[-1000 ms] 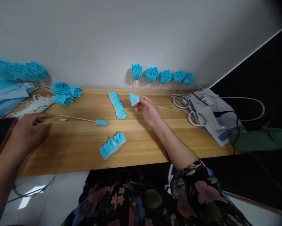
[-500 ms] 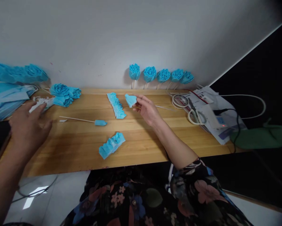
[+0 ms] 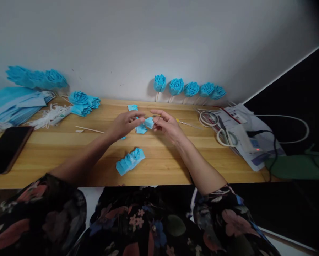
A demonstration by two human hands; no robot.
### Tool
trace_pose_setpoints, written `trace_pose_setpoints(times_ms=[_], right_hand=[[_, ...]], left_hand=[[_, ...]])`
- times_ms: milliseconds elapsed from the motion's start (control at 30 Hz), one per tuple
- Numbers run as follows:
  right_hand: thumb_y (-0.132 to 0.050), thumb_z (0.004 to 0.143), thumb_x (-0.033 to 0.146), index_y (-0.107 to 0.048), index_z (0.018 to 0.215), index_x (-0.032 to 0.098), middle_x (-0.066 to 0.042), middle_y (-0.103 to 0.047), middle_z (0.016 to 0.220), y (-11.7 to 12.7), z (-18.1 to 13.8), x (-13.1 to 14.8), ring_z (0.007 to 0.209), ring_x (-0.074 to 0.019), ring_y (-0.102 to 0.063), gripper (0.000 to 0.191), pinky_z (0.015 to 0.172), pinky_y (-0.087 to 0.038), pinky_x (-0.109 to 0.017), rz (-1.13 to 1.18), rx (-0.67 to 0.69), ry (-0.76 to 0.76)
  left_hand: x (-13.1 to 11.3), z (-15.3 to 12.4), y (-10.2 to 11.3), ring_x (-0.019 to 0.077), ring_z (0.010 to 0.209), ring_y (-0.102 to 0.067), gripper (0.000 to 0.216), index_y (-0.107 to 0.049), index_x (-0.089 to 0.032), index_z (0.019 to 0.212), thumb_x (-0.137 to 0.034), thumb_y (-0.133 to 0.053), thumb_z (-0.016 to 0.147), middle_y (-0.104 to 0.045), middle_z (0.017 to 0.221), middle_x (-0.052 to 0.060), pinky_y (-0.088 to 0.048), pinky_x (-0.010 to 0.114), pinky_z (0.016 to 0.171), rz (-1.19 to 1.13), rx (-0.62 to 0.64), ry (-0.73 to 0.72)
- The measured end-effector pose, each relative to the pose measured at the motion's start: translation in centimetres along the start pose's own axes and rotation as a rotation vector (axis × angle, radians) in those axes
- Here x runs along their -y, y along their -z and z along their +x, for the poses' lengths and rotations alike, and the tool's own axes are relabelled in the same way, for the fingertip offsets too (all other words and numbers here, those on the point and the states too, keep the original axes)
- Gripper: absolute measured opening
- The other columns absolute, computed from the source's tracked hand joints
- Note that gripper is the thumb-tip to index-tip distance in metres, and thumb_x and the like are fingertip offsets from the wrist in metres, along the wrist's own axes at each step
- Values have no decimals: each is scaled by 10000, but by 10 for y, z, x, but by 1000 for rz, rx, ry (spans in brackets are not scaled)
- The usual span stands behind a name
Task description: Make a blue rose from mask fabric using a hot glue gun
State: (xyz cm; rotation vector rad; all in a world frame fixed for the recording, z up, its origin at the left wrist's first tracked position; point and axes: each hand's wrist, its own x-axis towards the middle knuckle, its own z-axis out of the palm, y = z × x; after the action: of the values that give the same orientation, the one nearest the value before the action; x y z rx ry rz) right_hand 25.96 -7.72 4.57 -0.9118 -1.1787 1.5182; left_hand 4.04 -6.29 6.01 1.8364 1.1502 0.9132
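My left hand (image 3: 124, 124) reaches in over the middle of the table, thumb and fingers apart, its tips just beside a small folded light-blue fabric piece (image 3: 149, 122). That piece is pinched between the thumb and fingers of my right hand (image 3: 167, 125). Partly behind my left fingers lies a pleated blue fabric strip (image 3: 141, 129). Under my left wrist, a thin wooden stick (image 3: 89, 129) shows; its blue-wrapped end is mostly covered. A second pleated blue strip (image 3: 130, 161) lies nearer the front edge. A thin metal rod (image 3: 189, 124) with a yellow end runs behind my right hand.
Blue fabric flowers on sticks (image 3: 176, 86) lean on the wall. More blue flowers (image 3: 81, 101), blue face masks (image 3: 18, 106), white cords (image 3: 50, 116) and a phone (image 3: 9, 149) are at left. Tape (image 3: 209, 118), scissors (image 3: 227, 138) and a white power strip (image 3: 248, 138) lie right.
My left hand has moved from the masks and cords at left to the middle, beside the blue piece. My right hand still holds that piece. The view has shifted slightly left.
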Motion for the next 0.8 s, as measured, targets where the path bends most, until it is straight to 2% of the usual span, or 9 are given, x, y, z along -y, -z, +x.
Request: trace_pose_setpoints(times_ms=[100, 200, 367, 500, 600, 700, 800], right_hand=[[-923, 659, 487, -756, 1113, 253, 61, -653, 683, 1, 1, 1, 623, -123, -580, 537, 606, -489, -264, -28, -10, 8], [-869, 699, 577, -760, 1086, 256, 33, -694, 759, 3, 2, 4, 658, -128, -606, 515, 631, -512, -267, 9, -51, -11], [-714, 808, 705, -776, 1072, 258, -42, -780, 1018, 8, 3, 6, 929, -186, -697, 523, 768, -549, -292, -9, -140, 17], [-755, 821, 641, -802, 1086, 266, -39, -793, 1131, 7, 1, 1, 1057, -204, -694, 461, 848, -531, -306, -117, -63, 12], [-846, 756, 549, -805, 1008, 251, -21, -797, 1051, 2, 0, -4, 1007, -194, -683, 392, 887, -521, -314, -173, -31, 36], [-872, 708, 497, -760, 847, 232, 6, -754, 858, -2, 1, -8, 850, -167, -645, 320, 857, -513, -313, -191, -102, 96], [-852, 715, 505, -735, 827, 239, 16, -715, 787, -1, 2, -8, 775, -158, -617, 311, 806, -509, -311, -230, -149, 139]], left_hand=[[2, 11, -10, 164, 694, -634, 384, -755, -169, 820, -540, -806, 735, -729, 747, 35, -495, 279, 658, -128, 95, 78], [2, 15, -15, 125, 591, -554, 388, -706, -180, 757, -525, -854, 658, -645, 640, -9, -448, 258, 603, -259, 79, 130], [-2, 12, -16, 122, 604, -573, 382, -690, -183, 763, -517, -851, 666, -633, 646, -13, -463, 257, 615, -363, -45, 150], [-4, 9, -19, 120, 623, -572, 367, -684, -185, 769, -508, -845, 705, -644, 661, -14, -477, 260, 643, -403, -104, 126], [0, 6, -25, 124, 639, -578, 370, -698, -185, 804, -515, -845, 726, -650, 670, -15, -486, 265, 660, -430, -130, 111], [8, 5, -29, 131, 670, -607, 366, -716, -186, 859, -536, -803, 799, -665, 701, -4, -509, 269, 687, -467, -131, 98], [15, 4, -27, 149, 776, -671, 413, -741, -192, 1018, -587, -692, 906, -745, 900, 51, -539, 279, 726, -522, -187, 62]])
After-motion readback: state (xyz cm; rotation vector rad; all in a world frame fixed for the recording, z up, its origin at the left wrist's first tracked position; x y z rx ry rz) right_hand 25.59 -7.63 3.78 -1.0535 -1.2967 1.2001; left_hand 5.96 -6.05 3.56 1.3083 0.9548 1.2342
